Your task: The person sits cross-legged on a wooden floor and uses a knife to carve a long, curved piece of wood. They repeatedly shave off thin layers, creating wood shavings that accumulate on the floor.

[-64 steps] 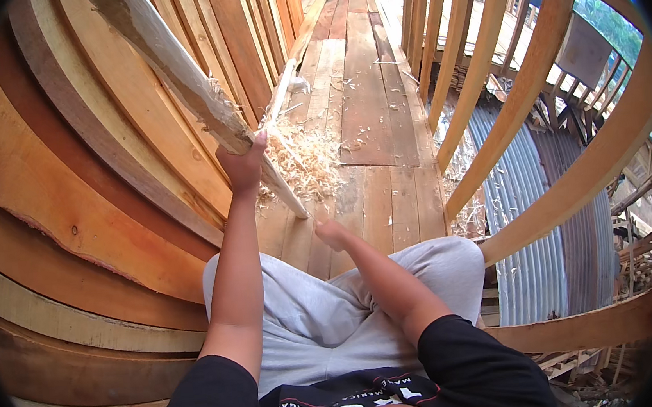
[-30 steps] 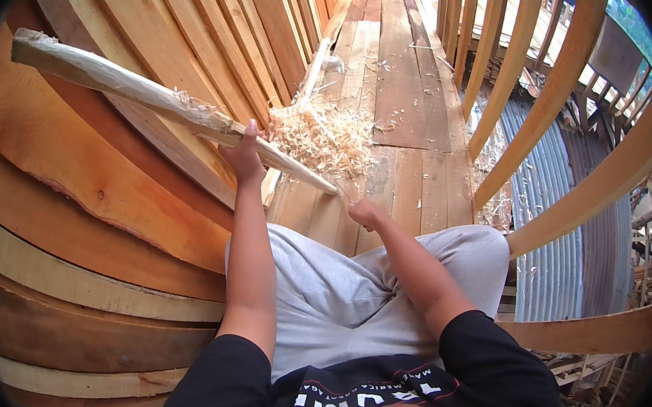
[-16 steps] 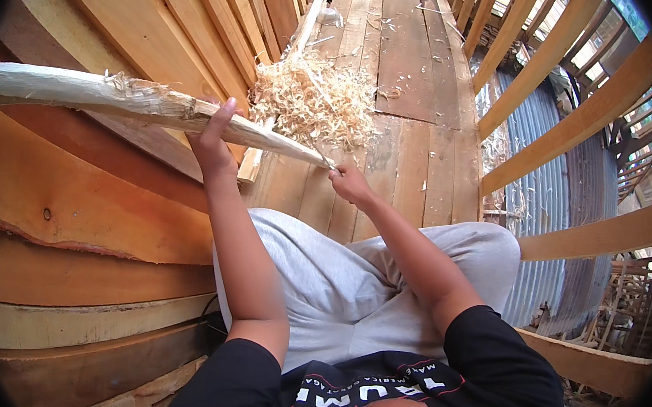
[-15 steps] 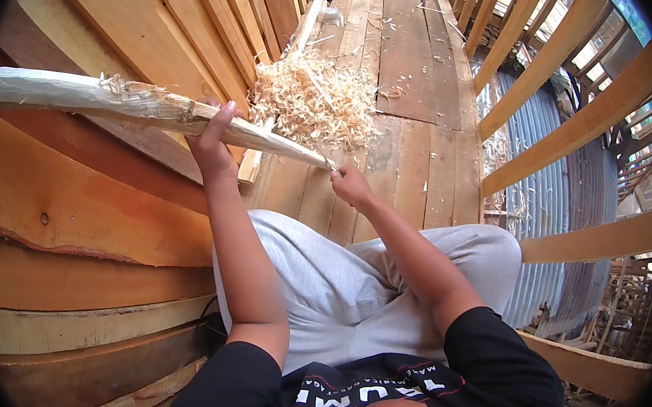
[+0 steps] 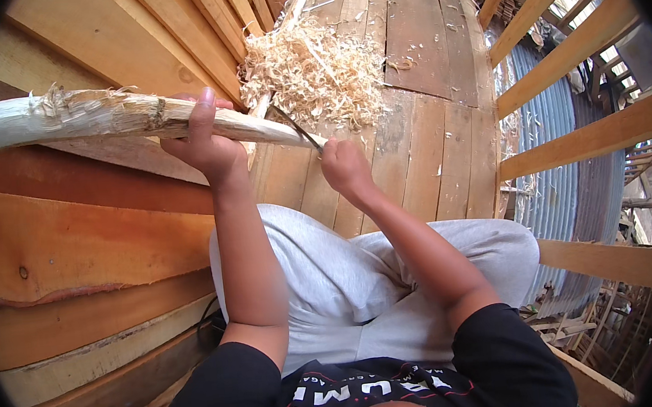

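Note:
A long peeled wooden pole (image 5: pixel 109 114) reaches from the far left edge to the middle of the view, pale with rough, frayed patches along its top. My left hand (image 5: pixel 210 136) is wrapped round it from below, thumb laid over the near side. At the pole's thin right end my right hand (image 5: pixel 348 168) is closed on a knife, its handle hidden in the fist. The dark narrow knife blade (image 5: pixel 297 127) slants up and left across the pole's tip.
A heap of curled wood shavings (image 5: pixel 321 70) lies on the plank floor (image 5: pixel 423 155) beyond the pole. Stacked boards (image 5: pixel 93 234) line the left side. Wooden slats (image 5: pixel 571 144) rail the right, with corrugated metal sheets (image 5: pixel 548 182) below. My crossed legs in grey trousers (image 5: pixel 308 260) are beneath my arms.
The pole now lies more level, its left part lower in view. My right hand has turned and moved slightly up, and more of the blade shows. The whole view has shifted a little.

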`<state>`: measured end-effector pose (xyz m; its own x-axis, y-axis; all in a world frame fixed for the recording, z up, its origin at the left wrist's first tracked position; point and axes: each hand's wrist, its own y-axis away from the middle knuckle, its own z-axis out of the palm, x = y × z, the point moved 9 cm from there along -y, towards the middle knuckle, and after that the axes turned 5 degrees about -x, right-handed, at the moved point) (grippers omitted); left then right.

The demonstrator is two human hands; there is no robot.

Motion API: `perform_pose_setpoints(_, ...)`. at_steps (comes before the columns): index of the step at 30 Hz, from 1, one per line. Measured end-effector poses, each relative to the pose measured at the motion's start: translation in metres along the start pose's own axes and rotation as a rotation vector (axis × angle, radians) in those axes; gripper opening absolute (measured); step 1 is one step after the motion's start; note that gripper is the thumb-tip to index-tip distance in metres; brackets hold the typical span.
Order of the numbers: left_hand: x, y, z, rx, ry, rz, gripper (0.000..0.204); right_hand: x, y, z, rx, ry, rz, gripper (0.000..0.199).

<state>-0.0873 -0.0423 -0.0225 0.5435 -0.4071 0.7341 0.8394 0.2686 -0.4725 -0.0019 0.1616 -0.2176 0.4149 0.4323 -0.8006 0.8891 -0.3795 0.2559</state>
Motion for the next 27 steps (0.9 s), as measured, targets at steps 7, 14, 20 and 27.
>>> perform_pose_setpoints(7, -0.003, 0.001, -0.006, -0.006, 0.031, -0.001, 0.022, -0.046, 0.029, -0.027, -0.011, 0.062, -0.061, 0.055)
perform_pose_setpoints(14, 0.010, 0.018, 0.029, -0.052, -0.054, 0.062, 0.019, -0.036, 0.020, -0.028, 0.107, 0.040, -0.143, 0.053)
perform_pose_setpoints(20, 0.001, 0.008, 0.018, -0.025, -0.080, 0.023, 0.016, -0.041, 0.022, -0.032, 0.138, 0.134, -0.129, 0.052)
perform_pose_setpoints(27, 0.011, 0.032, 0.062, -0.140, -0.186, 0.099, 0.025, 0.054, -0.007, -0.007, -0.006, 0.133, -0.001, 0.053)
